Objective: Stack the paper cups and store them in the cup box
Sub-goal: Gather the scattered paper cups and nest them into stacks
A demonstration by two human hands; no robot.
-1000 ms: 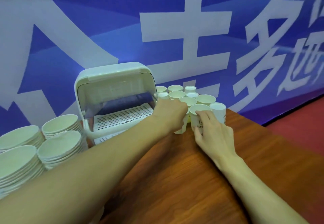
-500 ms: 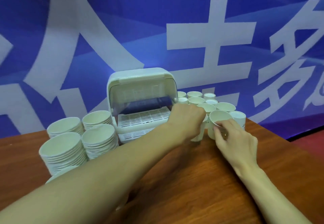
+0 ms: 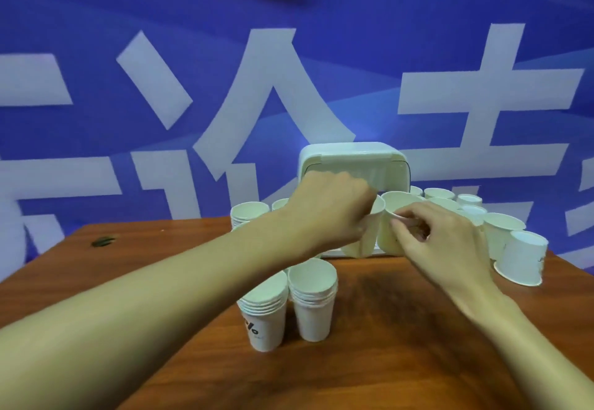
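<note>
Our left hand (image 3: 331, 207) gripped one paper cup (image 3: 369, 239), our right hand (image 3: 443, 242) pinched a second cup (image 3: 398, 202) at the rim, in front of the cup box (image 3: 350, 155); two stacks (image 3: 313, 303) stood near, loose cups (image 3: 520, 255) far right, seemingly none stored

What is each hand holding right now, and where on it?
The left hand grips one paper cup around its upper side, near the rim. The right hand pinches the near rim of a second paper cup beside it.

Wooden table (image 3: 385, 329), cup box (image 3: 350, 159) at back, cup stacks (image 3: 311, 313) nearer, loose cups (image 3: 520, 262) right, dark speck (image 3: 103, 241), unclear, left
</note>
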